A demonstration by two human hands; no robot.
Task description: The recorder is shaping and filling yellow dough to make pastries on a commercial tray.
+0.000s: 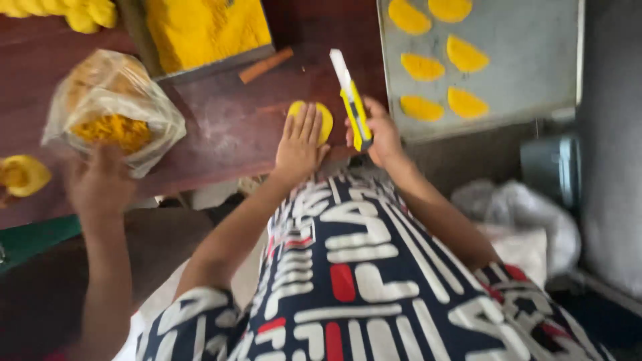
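My left hand (299, 144) lies flat, fingers spread, on a round yellow dough piece (324, 119) at the front edge of the dark wooden table (227, 127). Just to its right, my right hand (380, 137) is closed around a yellow utility knife (354, 107). The knife's blade points away from me, up over the table. Most of the dough piece is hidden under my left palm.
A grey metal tray (528, 73) at the upper right carries several yellow half-moon pastries (422, 67). A plastic bag of yellow filling (110, 110) stands at the left, with another person's hand (100, 187) beside it. A yellow dough slab (204, 27) and a wooden stick (266, 65) lie farther back.
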